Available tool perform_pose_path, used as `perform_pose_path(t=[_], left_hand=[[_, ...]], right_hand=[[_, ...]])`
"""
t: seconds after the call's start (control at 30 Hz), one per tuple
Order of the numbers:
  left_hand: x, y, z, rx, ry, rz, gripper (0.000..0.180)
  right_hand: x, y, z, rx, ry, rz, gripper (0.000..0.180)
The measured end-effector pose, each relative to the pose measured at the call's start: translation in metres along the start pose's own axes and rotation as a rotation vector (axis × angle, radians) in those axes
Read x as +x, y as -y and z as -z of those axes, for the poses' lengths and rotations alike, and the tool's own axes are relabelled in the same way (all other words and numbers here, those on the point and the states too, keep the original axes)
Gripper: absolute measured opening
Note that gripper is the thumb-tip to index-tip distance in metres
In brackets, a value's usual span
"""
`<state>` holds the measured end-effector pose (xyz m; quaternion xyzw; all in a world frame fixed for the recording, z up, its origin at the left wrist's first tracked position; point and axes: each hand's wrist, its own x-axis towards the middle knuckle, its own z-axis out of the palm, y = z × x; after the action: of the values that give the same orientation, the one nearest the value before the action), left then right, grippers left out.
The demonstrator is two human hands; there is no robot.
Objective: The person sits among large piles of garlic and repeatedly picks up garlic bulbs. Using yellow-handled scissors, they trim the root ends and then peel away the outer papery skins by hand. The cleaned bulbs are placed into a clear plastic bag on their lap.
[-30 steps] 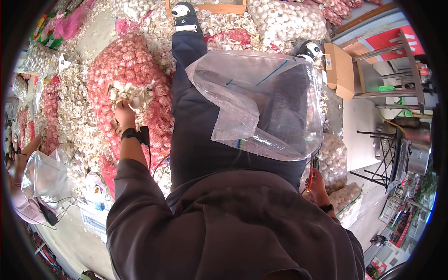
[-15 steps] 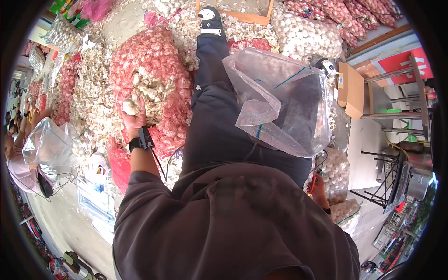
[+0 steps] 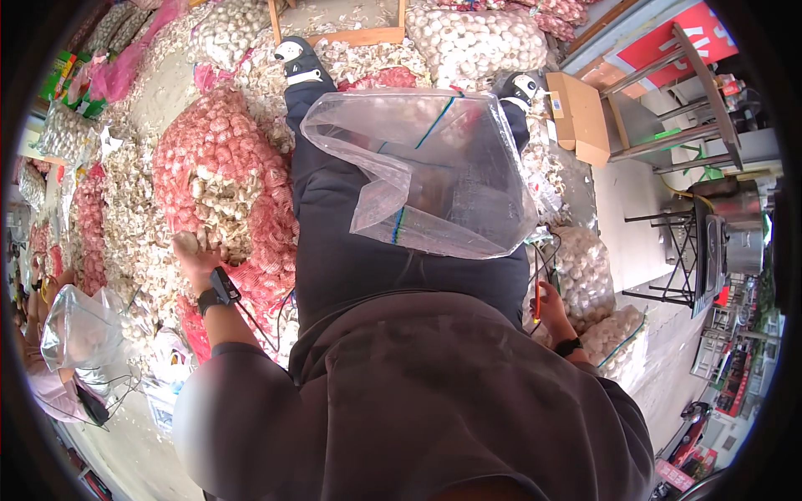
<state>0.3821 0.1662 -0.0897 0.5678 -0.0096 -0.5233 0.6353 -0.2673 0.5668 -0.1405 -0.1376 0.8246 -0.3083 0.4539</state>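
Note:
My left hand [image 3: 197, 265] is closed around a pale garlic bulb [image 3: 185, 243], at the near side of a red mesh sack [image 3: 271, 167] filled with garlic. Through the sack's open top, loose garlic bulbs [image 3: 224, 203] show. Beside my right hip, my right hand [image 3: 553, 312] grips a slim tool with an orange-red handle [image 3: 537, 299]; its working end cannot be made out. A large clear plastic bag [image 3: 476, 196] with blue-green stripes lies over my thighs, its mouth folded open.
Clear bags full of garlic [image 3: 581, 275] stand by my right side. Garlic skins and stalks [image 3: 138, 209] cover the floor. Ahead are a wooden frame [image 3: 359, 35] and a white garlic sack [image 3: 476, 42]. A cardboard box [image 3: 576, 117] sits at right. Another person's clear bag [image 3: 79, 326] is at left.
My left hand has drawn back from the sack's opening toward me with the garlic bulb. My right hand, with the tool, has come further into view. The whole view has shifted.

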Motion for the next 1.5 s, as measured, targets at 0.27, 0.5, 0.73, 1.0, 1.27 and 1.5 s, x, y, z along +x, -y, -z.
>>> perform_pose_path(t=[0.27,0.5,0.73,1.0,1.27,1.5], left_hand=[[0.082,-0.002,0.073,-0.107,0.016,-0.029,0.042],[0.094,-0.021,0.105,0.121,0.132,-0.399,0.031],[0.079,-0.024,0.077,-0.067,0.154,-0.229,0.029],[0.075,-0.04,0.076,-0.047,0.438,-0.157,0.034],[0.045,-0.047,0.017,0.045,0.232,-0.194,0.041],[-0.006,-0.079,-0.066,0.03,0.389,-0.244,0.041]], right_hand=[[0.006,-0.009,0.003,-0.148,-0.009,0.04,0.058],[0.002,-0.011,-0.001,-0.169,0.0,0.03,0.058],[-0.011,-0.018,0.011,-0.107,-0.021,0.162,0.065],[-0.008,0.017,0.023,0.062,0.011,0.283,0.074],[-0.051,0.121,0.021,0.265,-0.03,0.529,0.081],[-0.082,0.175,0.032,0.353,-0.029,0.787,0.08]])
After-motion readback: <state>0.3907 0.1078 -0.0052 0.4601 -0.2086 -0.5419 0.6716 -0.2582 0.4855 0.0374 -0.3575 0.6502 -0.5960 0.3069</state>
